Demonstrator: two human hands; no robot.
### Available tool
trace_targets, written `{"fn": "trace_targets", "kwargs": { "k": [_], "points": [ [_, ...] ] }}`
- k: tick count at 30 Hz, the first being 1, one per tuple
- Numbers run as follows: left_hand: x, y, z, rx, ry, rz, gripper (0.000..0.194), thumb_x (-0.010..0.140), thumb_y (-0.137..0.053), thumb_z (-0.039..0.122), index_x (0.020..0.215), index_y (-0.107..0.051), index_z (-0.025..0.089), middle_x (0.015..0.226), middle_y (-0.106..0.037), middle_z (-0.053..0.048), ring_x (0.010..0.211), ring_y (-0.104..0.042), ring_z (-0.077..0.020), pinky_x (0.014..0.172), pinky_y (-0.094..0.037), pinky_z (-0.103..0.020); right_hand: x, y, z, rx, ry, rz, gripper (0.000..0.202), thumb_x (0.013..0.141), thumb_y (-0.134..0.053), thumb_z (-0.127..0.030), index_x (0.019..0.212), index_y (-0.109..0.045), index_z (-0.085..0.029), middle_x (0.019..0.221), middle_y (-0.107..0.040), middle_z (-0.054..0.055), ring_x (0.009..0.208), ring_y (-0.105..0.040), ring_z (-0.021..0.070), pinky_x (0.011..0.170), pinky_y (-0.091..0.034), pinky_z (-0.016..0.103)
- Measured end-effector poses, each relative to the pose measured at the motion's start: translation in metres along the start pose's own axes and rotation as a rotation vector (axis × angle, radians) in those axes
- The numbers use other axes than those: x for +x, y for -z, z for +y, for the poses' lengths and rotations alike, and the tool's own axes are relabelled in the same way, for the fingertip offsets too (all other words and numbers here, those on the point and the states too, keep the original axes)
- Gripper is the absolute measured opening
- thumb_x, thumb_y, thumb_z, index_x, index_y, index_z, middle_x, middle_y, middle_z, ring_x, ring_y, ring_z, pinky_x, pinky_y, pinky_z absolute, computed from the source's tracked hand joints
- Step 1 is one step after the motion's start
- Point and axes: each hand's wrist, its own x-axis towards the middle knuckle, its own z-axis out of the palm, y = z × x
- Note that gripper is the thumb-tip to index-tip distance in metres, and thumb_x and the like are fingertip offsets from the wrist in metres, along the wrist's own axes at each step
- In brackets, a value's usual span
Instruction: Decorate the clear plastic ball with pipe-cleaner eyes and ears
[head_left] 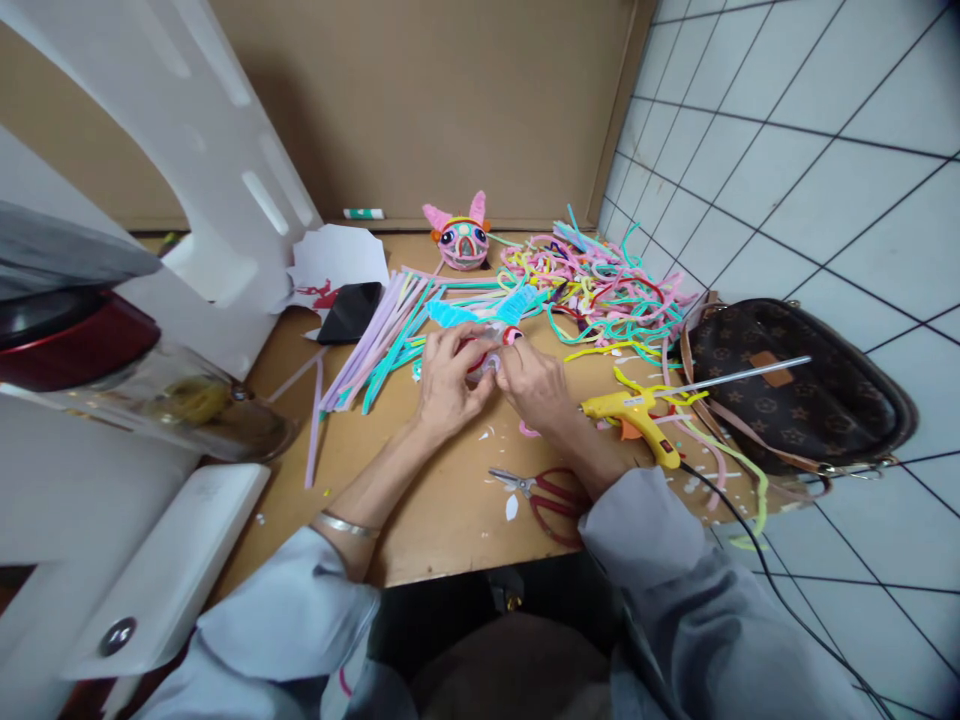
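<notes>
Between my hands is a small pipe-cleaner figure (pixel 517 306) with two fuzzy blue ears and a round red-rimmed eye. My left hand (pixel 452 385) is curled round its left side, thumb near the bottom. Closed fingers of my right hand (pixel 534 382) press on its right side, close to the eye; whether they pinch a smaller piece there, I cannot tell. Much of the figure is covered by the fingers. A finished-looking pink-eared pipe-cleaner head (pixel 463 243) stands behind it. Red-handled scissors (pixel 544 492) lie below my right wrist.
Purple and green pipe cleaners (pixel 382 335) lie left, a tangled colourful heap (pixel 600 285) at the back right. A yellow glue gun (pixel 634 408) with its cord rests right, beside a brown bag (pixel 810 400). A black phone (pixel 351 313) and glass jug (pixel 202 405) are left.
</notes>
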Motion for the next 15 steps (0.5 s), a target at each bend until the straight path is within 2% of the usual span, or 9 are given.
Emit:
{"fn": "trace_targets", "kwargs": {
  "k": [3,7,12,15],
  "points": [
    [0.000,0.000,0.000,-0.030,-0.001,-0.006,0.027,0.089,-0.059,0.029,0.115,-0.069,0.026,0.129,-0.064,-0.009,0.118,-0.055,-0.0294,0.105,-0.042,-0.052,-0.003,-0.006,0.002,0.030,-0.015,0.053,0.021,0.098,-0.043,-0.018,0.096,-0.063,-0.015,0.092,-0.065,0.012,0.079,-0.061,0.0201,0.064,-0.039,0.029],
    [0.001,0.001,0.000,-0.036,0.000,-0.018,0.027,0.090,-0.060,0.030,0.114,-0.070,0.026,0.129,-0.065,-0.009,0.119,-0.055,-0.0289,0.106,-0.042,-0.051,-0.007,-0.010,-0.001,0.126,-0.121,0.133,0.015,0.093,-0.049,-0.020,0.091,-0.063,-0.017,0.088,-0.066,0.009,0.078,-0.061,0.0192,0.064,-0.039,0.028],
    [0.001,0.001,0.001,-0.024,-0.027,0.014,0.026,0.090,-0.061,0.030,0.113,-0.071,0.025,0.128,-0.066,-0.008,0.117,-0.056,-0.0281,0.104,-0.043,-0.050,-0.009,-0.012,-0.006,0.367,-0.267,0.204,0.010,0.084,-0.053,-0.016,0.078,-0.058,-0.022,0.076,-0.063,0.003,0.070,-0.056,0.0166,0.071,-0.044,0.027],
    [0.001,0.001,0.001,-0.022,-0.032,0.010,0.024,0.090,-0.060,0.030,0.111,-0.071,0.025,0.128,-0.066,-0.008,0.117,-0.056,-0.0278,0.103,-0.043,-0.049,-0.010,-0.012,-0.011,0.512,-0.376,0.226,0.010,0.083,-0.055,-0.019,0.074,-0.057,-0.022,0.069,-0.060,0.001,0.066,-0.055,0.0158,0.072,-0.046,0.027]
  ]
}}
